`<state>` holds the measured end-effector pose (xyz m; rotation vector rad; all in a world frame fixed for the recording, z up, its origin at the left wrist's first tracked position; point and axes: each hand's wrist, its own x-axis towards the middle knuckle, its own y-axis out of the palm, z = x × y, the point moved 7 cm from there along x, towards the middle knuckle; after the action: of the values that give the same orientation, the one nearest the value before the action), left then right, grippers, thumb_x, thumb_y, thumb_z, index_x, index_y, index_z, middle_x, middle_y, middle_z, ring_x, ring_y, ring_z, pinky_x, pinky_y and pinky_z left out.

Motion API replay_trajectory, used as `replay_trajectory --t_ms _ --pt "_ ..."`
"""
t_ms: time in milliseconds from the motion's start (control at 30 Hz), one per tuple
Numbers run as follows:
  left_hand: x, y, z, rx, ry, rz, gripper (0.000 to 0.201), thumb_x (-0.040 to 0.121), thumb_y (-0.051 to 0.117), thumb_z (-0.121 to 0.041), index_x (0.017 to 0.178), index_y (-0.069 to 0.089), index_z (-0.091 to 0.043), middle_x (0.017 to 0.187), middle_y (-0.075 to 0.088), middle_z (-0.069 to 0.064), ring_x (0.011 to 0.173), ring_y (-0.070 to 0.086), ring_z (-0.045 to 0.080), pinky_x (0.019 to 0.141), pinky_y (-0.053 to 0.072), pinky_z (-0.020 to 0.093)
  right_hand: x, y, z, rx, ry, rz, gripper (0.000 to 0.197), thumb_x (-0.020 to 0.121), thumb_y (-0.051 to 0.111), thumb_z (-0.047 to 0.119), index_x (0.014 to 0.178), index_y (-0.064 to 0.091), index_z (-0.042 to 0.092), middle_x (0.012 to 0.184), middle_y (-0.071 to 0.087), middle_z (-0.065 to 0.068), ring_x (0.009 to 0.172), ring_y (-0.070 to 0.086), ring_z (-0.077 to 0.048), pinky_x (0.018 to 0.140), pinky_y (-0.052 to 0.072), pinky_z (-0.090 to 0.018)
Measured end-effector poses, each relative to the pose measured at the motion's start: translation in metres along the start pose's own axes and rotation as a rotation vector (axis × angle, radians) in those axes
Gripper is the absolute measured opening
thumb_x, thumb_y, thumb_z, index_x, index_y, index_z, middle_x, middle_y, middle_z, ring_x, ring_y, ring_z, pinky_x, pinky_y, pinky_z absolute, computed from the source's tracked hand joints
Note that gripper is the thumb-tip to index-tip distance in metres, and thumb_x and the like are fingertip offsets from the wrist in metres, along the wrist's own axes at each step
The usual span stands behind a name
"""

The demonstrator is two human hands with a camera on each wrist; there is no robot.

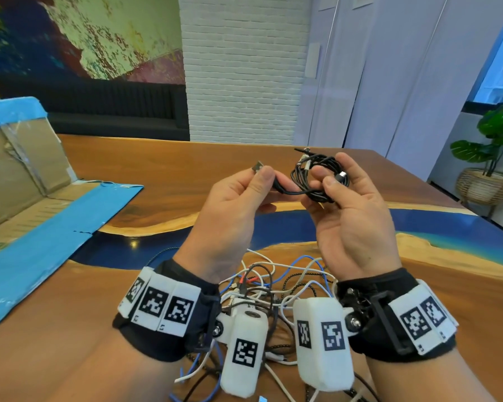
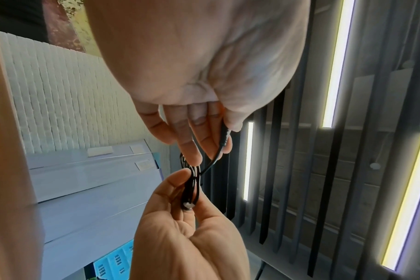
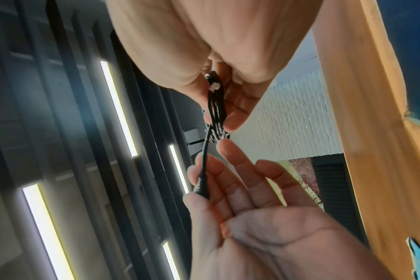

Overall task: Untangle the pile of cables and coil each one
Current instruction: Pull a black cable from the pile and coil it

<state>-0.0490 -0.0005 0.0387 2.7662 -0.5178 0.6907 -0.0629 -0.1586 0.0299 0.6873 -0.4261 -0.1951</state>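
Observation:
Both hands are raised above the table. My right hand [image 1: 336, 184] pinches a coiled black cable [image 1: 314, 177] between thumb and fingers, seen edge-on as the black coil [image 2: 192, 186] and the black coil [image 3: 215, 109] in the wrist views. A short tail runs from the coil to my left hand [image 1: 256, 181], which pinches the cable's USB plug [image 1: 257, 166] between thumb and forefinger; the plug's black sleeve [image 3: 203, 186] shows in the right wrist view. A tangled pile of cables [image 1: 276, 285], white, blue, black and red, lies on the table below my wrists, partly hidden by them.
The wooden table [image 1: 163, 166] has a blue resin band [image 1: 282, 227] across it. An opened cardboard box with blue tape [image 1: 26, 181] lies at the left. A potted plant [image 1: 494, 158] stands beyond the table's right edge.

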Motion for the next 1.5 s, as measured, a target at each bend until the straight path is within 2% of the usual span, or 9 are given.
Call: replay_trajectory --t_ms 167,333,533,767,933,1067,1167,1267,1500 --pt "0.002 -0.006 0.016 -0.282 -0.189 -0.09 0.02 0.104 0.046 -0.03 0.098 0.062 -0.019 0.083 0.071 -0.002 0.076 0.071 0.018 0.069 0.044 0.029 -0.006 0.016 0.006 0.012 -0.059 0.168 0.041 0.098 0.046 -0.009 0.131 0.057 0.013 0.089 0.069 -0.008 0.077 0.063 -0.015 0.075 0.059 -0.034" --pt "0.0 -0.007 0.03 -0.318 -0.271 -0.127 0.021 0.091 0.065 -0.02 0.111 0.067 -0.015 0.076 0.069 -0.002 0.059 0.061 0.007 0.062 0.043 0.024 -0.022 0.033 -0.003 -0.062 -0.093 0.372 0.043 0.091 0.054 -0.006 0.128 0.061 0.015 0.091 0.075 -0.007 0.081 0.068 -0.014 0.087 0.058 -0.032" --pt "-0.002 -0.013 0.036 -0.262 -0.3 -0.158 0.049 0.088 0.071 -0.015 0.126 0.058 0.013 0.097 0.069 0.012 0.074 0.06 0.013 0.064 0.046 0.021 -0.022 0.032 -0.008 -0.222 -0.042 0.282 0.04 0.094 0.054 -0.007 0.126 0.064 0.017 0.091 0.077 -0.008 0.079 0.07 -0.013 0.081 0.058 -0.029" --pt "0.001 -0.012 0.027 -0.172 -0.242 -0.089 0.026 0.074 0.078 -0.02 0.099 0.076 -0.013 0.09 0.071 0.008 0.075 0.058 0.014 0.068 0.045 0.024 -0.022 0.027 -0.006 -0.348 -0.095 0.162 0.038 0.099 0.054 -0.004 0.125 0.067 0.02 0.086 0.075 -0.007 0.089 0.069 -0.021 0.082 0.056 -0.036" --pt "-0.002 -0.012 0.021 -0.159 -0.265 0.077 0.033 0.09 0.057 -0.004 0.12 0.071 -0.001 0.123 0.067 0.029 0.095 0.061 0.023 0.077 0.047 0.029 -0.023 0.025 0.002 -0.422 -0.194 0.113 0.039 0.099 0.057 -0.003 0.128 0.068 0.022 0.087 0.074 -0.007 0.091 0.069 -0.023 0.096 0.056 -0.054" --pt "-0.006 -0.009 0.015 -0.151 -0.242 0.136 0.039 0.087 0.066 -0.019 0.122 0.07 -0.002 0.117 0.069 0.025 0.099 0.061 0.025 0.082 0.046 0.033 -0.023 0.023 0.003 -0.49 -0.209 0.124 0.038 0.099 0.058 0.0 0.127 0.069 0.023 0.087 0.073 -0.006 0.09 0.069 -0.024 0.09 0.059 -0.053" --pt "-0.006 -0.01 0.019 -0.15 -0.241 0.061 0.032 0.084 0.071 -0.015 0.111 0.073 0.003 0.107 0.072 0.017 0.1 0.061 0.028 0.092 0.043 0.046 -0.026 0.026 0.0 -0.568 -0.174 0.167 0.028 0.101 0.058 0.008 0.122 0.072 0.023 0.084 0.073 -0.001 0.078 0.07 -0.022 0.062 0.06 -0.039" --pt "-0.005 -0.009 0.02 -0.156 -0.257 0.04 0.033 0.082 0.074 -0.011 0.111 0.072 0.003 0.104 0.071 0.018 0.098 0.062 0.029 0.089 0.046 0.044 -0.027 0.024 -0.004 -0.599 -0.15 0.174 0.024 0.102 0.058 0.012 0.118 0.072 0.022 0.082 0.075 -0.001 0.059 0.06 -0.025 0.041 0.051 -0.033" --pt "-0.002 -0.016 0.018 -0.358 -0.214 -0.167 0.051 0.08 0.07 0.0 0.126 0.055 -0.015 0.089 0.072 0.013 0.075 0.067 0.019 0.073 0.054 0.031 -0.018 0.016 -0.012 -0.575 -0.1 0.156 0.017 0.097 0.066 0.007 0.109 0.071 0.017 0.075 0.071 -0.001 0.044 0.053 -0.003 0.043 0.04 -0.016"
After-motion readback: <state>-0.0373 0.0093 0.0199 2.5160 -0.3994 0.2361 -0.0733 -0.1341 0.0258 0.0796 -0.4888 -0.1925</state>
